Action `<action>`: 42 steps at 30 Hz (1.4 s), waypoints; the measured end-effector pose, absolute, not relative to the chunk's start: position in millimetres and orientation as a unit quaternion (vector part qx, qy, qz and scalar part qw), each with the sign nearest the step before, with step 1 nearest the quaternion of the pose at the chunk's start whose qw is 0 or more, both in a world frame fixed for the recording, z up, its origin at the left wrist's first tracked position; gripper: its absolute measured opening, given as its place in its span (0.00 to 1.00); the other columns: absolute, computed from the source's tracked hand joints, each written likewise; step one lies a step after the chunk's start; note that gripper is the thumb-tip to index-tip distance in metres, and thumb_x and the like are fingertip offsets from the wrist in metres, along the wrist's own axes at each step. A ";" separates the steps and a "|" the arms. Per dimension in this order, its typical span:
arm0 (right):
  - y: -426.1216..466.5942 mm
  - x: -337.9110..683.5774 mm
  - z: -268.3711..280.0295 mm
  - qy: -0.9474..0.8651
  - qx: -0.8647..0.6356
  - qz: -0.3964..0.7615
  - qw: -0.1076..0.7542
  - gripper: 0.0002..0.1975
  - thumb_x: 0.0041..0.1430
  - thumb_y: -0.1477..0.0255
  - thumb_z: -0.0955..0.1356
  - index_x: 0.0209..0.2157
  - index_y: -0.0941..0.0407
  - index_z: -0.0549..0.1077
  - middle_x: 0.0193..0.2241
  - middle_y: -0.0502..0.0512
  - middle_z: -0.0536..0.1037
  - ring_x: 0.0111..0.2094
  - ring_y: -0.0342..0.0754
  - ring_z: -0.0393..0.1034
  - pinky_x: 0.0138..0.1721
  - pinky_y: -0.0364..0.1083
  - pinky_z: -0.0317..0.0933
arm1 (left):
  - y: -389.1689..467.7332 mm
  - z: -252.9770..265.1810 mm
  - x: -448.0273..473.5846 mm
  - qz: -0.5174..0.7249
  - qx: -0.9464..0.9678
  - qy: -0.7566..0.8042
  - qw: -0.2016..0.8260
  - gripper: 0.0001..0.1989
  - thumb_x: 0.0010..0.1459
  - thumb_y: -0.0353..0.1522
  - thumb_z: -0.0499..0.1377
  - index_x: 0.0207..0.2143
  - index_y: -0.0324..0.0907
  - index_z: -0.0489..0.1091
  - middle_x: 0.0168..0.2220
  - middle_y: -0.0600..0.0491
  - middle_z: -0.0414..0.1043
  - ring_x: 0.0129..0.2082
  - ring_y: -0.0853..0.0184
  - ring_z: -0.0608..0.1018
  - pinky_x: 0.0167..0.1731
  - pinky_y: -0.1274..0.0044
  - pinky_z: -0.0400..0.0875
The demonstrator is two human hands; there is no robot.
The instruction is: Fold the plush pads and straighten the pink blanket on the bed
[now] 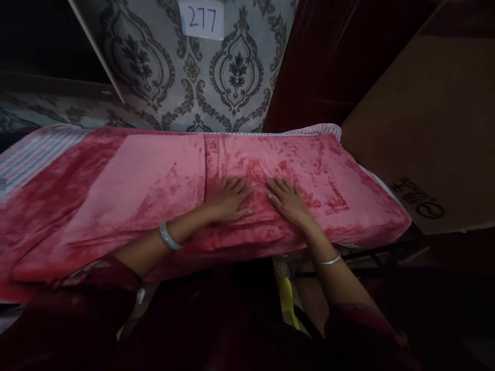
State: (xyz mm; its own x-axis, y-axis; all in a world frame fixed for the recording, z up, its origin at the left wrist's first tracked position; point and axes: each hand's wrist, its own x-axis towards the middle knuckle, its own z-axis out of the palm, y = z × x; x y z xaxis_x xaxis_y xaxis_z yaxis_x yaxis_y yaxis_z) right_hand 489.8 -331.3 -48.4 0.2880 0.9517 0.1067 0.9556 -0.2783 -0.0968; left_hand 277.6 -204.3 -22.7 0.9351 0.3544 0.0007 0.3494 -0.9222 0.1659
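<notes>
Just inside the near edge of a pink-red plush blanket (pixel 162 175), the left hand (pixel 230 202) and right hand (pixel 289 202) lie flat, fingers spread, with room to either side. A brown cardboard box (pixel 436 129) crowds the right end; along the far edge, striped cloth (pixel 40 152) shows before grey patterned wallpaper (pixel 237 72) bearing a white card (pixel 203 28) marked 277.

There are two hands (pixel 229 202) (pixel 289 200), two bangles (pixel 167 237) (pixel 331 260), one card (pixel 202 19), one carton (pixel 429 129).

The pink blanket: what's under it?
Striped cloth peeks out along the far edge of the pink blanket and at the left; whatever else lies beneath is covered and cannot be seen.
</notes>
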 end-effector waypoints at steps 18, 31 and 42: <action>-350.3 484.4 -86.4 -0.594 -0.781 -0.116 0.153 0.27 0.73 0.58 0.54 0.69 0.46 0.62 0.69 0.56 0.62 0.69 0.60 0.54 0.65 0.68 0.53 | -261.5 -30.1 193.7 0.193 0.961 0.116 0.161 0.19 0.72 0.35 0.47 0.56 0.43 0.72 0.58 0.45 0.75 0.61 0.61 0.73 0.66 0.61 0.60; -351.9 483.9 -84.3 -0.591 -0.786 -0.101 0.150 0.28 0.73 0.57 0.53 0.69 0.46 0.61 0.70 0.56 0.61 0.69 0.62 0.53 0.64 0.68 0.52 | -252.1 -62.3 119.2 0.164 0.881 0.443 -0.023 0.38 0.64 0.47 0.57 0.69 0.33 0.58 0.71 0.31 0.52 0.72 0.41 0.53 0.67 0.48 0.49; -352.5 483.1 -84.9 -0.585 -0.791 -0.105 0.146 0.29 0.73 0.56 0.53 0.68 0.47 0.62 0.69 0.56 0.61 0.69 0.62 0.53 0.64 0.68 0.53 | -235.7 -49.9 121.2 0.389 0.841 0.363 0.098 0.16 0.70 0.36 0.50 0.36 0.41 0.74 0.33 0.49 0.78 0.35 0.63 0.78 0.40 0.70 0.73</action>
State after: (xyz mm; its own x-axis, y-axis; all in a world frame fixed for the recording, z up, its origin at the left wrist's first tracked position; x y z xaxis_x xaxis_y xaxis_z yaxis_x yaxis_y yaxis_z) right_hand 483.1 -352.5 -84.9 0.2932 0.8945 0.3375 0.9560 -0.2727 -0.1078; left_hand 121.2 -235.7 -49.9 0.4341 0.6861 0.5838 0.5344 -0.7178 0.4463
